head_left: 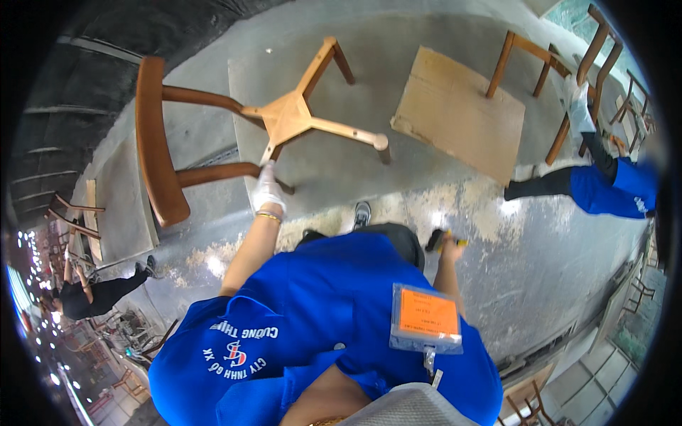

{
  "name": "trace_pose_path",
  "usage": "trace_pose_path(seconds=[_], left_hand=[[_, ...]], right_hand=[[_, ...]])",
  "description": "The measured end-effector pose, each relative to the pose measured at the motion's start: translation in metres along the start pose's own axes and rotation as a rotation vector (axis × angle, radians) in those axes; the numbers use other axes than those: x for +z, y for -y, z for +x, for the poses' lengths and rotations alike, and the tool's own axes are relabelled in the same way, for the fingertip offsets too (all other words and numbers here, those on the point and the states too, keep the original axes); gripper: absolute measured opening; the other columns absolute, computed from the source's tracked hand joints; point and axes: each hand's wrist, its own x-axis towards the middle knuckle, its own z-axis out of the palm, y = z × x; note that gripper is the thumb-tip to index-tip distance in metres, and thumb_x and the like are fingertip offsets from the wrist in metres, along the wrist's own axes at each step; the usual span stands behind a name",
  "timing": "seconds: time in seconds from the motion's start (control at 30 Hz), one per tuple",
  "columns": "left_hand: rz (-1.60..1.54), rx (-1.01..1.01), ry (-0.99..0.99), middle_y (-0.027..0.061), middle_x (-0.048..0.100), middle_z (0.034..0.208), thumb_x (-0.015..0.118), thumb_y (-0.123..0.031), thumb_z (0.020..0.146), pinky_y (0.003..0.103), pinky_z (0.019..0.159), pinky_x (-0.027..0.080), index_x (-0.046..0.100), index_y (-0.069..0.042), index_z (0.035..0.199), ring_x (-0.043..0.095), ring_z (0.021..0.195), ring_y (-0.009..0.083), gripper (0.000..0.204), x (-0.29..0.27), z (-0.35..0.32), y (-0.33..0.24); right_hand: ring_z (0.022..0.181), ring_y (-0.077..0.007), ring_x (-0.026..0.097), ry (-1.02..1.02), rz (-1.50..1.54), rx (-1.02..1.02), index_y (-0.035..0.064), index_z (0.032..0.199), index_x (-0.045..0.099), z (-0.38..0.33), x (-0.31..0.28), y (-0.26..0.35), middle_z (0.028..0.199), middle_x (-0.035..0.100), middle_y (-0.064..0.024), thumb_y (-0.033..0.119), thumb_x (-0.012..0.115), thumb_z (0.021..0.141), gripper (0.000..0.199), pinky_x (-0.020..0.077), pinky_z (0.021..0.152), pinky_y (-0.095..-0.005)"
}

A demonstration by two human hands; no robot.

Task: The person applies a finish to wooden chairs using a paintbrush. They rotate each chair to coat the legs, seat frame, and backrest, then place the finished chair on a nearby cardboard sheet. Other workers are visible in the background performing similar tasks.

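A wooden chair frame (289, 117) without a seat panel stands on a grey surface in front of me. Its seat rails cross in pale wood, and its curved brown backrest (158, 145) is at the left. My left hand (268, 195), in a white glove with a yellow band at the wrist, is closed on the near corner of the frame, beside a leg. Low at my right side, my right hand (450, 250) grips a small tool (436, 240) with a dark head and yellow parts; its exact kind is unclear.
A brown board (458, 113) lies right of the chair frame. Beyond it, a co-worker in blue (611, 186) is beside more wooden chairs (529, 53). Another person in black (89, 295) is at the far left near chair frames (74, 220). The concrete floor (526, 277) is patchy.
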Motion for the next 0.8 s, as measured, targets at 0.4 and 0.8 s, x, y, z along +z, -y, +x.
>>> trace_pose_path(seconds=[0.4, 0.8], left_hand=[[0.073, 0.623, 0.137, 0.0195, 0.068, 0.128, 0.092, -0.020, 0.082, 0.036, 0.102, 0.051, 0.052, 0.011, 0.139, 0.066, 0.111, 0.0216, 0.076, -0.076, 0.021, -0.076], [0.161, 0.402, 0.373, 0.0205, 0.056, 0.146, 0.090, -0.013, 0.084, 0.034, 0.109, 0.046, 0.050, 0.005, 0.147, 0.055, 0.131, 0.0229, 0.076, -0.182, 0.023, -0.039]], right_hand=[[0.109, -0.0352, 0.072, 0.443, -0.389, -1.348, 0.0066, 0.093, 0.076, -0.138, 0.012, 0.192, 0.121, 0.076, -0.0101, 0.002, 0.074, 0.077, 0.017, 0.0548, 0.098, -0.0449], [0.093, -0.0386, 0.073, 1.101, -0.787, -1.196, 0.0133, 0.106, 0.079, -0.288, -0.067, 0.283, 0.095, 0.077, -0.0176, 0.044, 0.079, 0.085, 0.037, 0.0561, 0.088, -0.0488]])
